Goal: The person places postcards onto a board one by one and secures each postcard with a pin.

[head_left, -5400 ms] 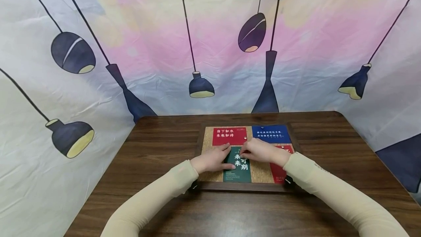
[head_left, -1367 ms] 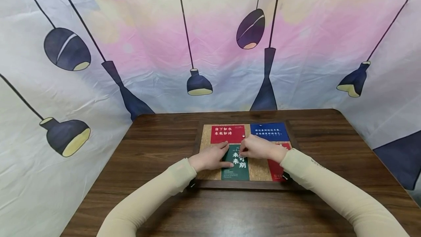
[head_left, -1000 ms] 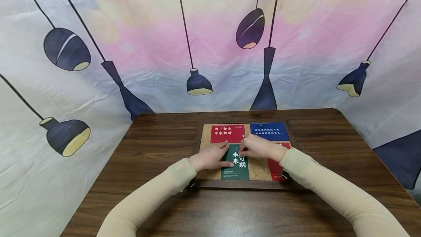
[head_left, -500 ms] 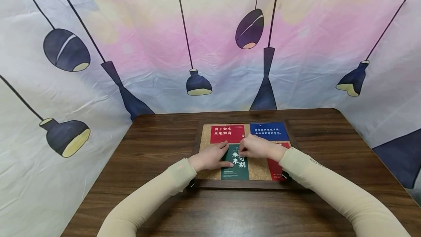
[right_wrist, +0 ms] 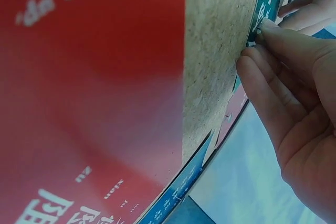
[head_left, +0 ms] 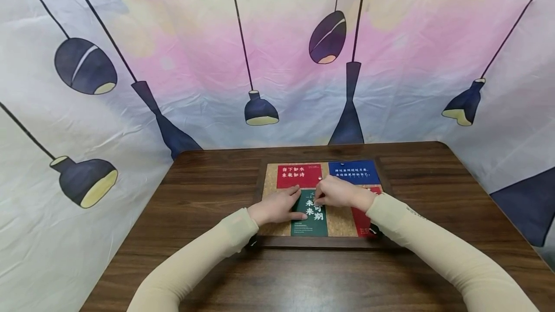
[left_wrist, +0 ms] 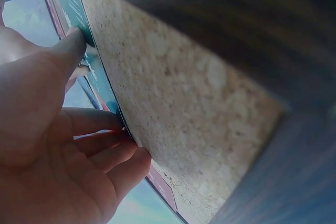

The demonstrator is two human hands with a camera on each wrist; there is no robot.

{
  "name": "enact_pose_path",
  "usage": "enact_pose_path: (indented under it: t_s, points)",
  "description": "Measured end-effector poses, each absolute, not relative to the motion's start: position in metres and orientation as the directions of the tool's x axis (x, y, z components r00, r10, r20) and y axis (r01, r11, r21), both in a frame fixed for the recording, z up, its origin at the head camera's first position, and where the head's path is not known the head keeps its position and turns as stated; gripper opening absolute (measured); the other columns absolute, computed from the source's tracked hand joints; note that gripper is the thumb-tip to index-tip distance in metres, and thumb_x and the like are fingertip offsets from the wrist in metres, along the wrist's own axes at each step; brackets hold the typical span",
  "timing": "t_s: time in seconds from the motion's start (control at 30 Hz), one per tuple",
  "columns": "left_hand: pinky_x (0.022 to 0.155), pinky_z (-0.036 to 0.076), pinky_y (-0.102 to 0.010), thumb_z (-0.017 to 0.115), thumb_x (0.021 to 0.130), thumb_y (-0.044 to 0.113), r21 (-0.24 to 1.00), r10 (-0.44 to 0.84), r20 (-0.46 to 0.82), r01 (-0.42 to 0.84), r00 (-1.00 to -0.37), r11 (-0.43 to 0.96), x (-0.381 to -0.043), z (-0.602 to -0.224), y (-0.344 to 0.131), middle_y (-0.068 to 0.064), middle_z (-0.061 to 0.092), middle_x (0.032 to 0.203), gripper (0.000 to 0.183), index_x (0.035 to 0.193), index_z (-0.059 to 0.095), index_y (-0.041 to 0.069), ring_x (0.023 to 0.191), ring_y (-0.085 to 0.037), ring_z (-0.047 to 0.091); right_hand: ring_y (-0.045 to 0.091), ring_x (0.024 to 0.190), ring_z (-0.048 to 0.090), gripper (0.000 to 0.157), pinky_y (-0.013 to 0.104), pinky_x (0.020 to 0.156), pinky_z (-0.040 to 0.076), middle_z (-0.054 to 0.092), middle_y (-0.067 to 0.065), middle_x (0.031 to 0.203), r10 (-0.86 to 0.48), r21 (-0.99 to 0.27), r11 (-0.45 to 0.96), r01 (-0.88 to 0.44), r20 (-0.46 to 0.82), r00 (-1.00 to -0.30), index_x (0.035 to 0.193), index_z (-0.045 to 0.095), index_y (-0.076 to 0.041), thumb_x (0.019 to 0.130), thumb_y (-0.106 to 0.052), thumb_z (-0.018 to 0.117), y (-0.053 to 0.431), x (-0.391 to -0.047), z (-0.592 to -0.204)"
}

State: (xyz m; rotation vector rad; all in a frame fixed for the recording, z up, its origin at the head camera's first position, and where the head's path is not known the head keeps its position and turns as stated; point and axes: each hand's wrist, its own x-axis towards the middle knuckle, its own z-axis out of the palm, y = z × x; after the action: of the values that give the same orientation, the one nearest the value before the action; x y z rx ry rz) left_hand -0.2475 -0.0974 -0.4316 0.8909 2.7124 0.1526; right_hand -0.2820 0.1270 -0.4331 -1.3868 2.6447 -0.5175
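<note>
A green card (head_left: 309, 229) with white characters lies on a framed corkboard (head_left: 341, 225). My left hand (head_left: 277, 207) rests on the card's left side; its spread fingers and thumb touch the card and cork in the left wrist view. My right hand (head_left: 340, 192) is at the card's upper right, thumb and fingertips together. In the right wrist view, this hand (right_wrist: 299, 87) pinches what looks like a small pushpin (right_wrist: 258, 28) against the card; the fingertips hide most of it.
Behind the hands are a red card (head_left: 299, 176) with a silver pin (head_left: 320, 178) and a blue card (head_left: 353, 172) with a pin near its top edge. Another red card (head_left: 363, 223) is partly under the right forearm. The board lies on a brown wooden table (head_left: 208, 182) before a printed curtain.
Both hands keep nearly the same places on the green card, the right one still pinching. The head view has shifted slightly, so everything sits a little further left and up.
</note>
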Motion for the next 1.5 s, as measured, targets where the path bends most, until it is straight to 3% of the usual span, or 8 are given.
enact_pose_path:
  t_s: [0.47, 0.77, 1.17, 1.5]
  points:
    - [0.111, 0.04, -0.04, 0.064, 0.093, 0.057, 0.173, 0.594, -0.229, 0.568, -0.771, 0.804, -0.248, -0.428, -0.098, -0.013, 0.035, 0.16, 0.085, 0.154, 0.039, 0.002, 0.144, -0.027, 0.04, 0.005, 0.079, 0.068, 0.006, 0.026, 0.073, 0.056, 0.075, -0.005, 0.086, -0.778, -0.384, 0.56, -0.734, 0.061, -0.626, 0.089, 0.082, -0.013, 0.091, -0.017, 0.078, 0.127, -0.284, -0.434]
    - [0.112, 0.04, -0.04, 0.065, 0.092, 0.057, 0.18, 0.596, -0.231, 0.568, -0.769, 0.803, -0.245, -0.431, -0.097, -0.013, 0.036, 0.16, 0.086, 0.154, 0.039, 0.002, 0.144, -0.027, 0.041, 0.001, 0.072, 0.06, 0.015, 0.022, 0.066, 0.051, 0.075, -0.003, 0.093, -0.804, -0.481, 0.51, -0.713, 0.029, -0.594, 0.106, 0.08, -0.01, 0.092, -0.014, 0.076, 0.136, -0.28, -0.432]
    - [0.112, 0.039, -0.04, 0.065, 0.093, 0.055, 0.193, 0.599, -0.233, 0.567, -0.766, 0.801, -0.248, -0.432, -0.098, -0.013, 0.034, 0.161, 0.086, 0.155, 0.037, 0.002, 0.144, -0.026, 0.039, 0.0, 0.071, 0.059, 0.007, 0.023, 0.067, 0.052, 0.072, -0.009, 0.087, -0.827, -0.524, 0.466, -0.713, 0.029, -0.562, 0.098, 0.079, -0.014, 0.093, -0.013, 0.074, 0.135, -0.289, -0.436]
    - [0.112, 0.039, -0.039, 0.064, 0.093, 0.056, 0.181, 0.593, -0.233, 0.565, -0.771, 0.805, -0.247, -0.432, -0.099, -0.012, 0.034, 0.161, 0.086, 0.155, 0.037, 0.003, 0.145, -0.026, 0.039, 0.0, 0.072, 0.059, 0.005, 0.024, 0.069, 0.051, 0.07, -0.012, 0.084, -0.808, -0.489, 0.515, -0.704, -0.002, -0.59, 0.09, 0.078, -0.017, 0.093, -0.016, 0.074, 0.129, -0.287, -0.434]
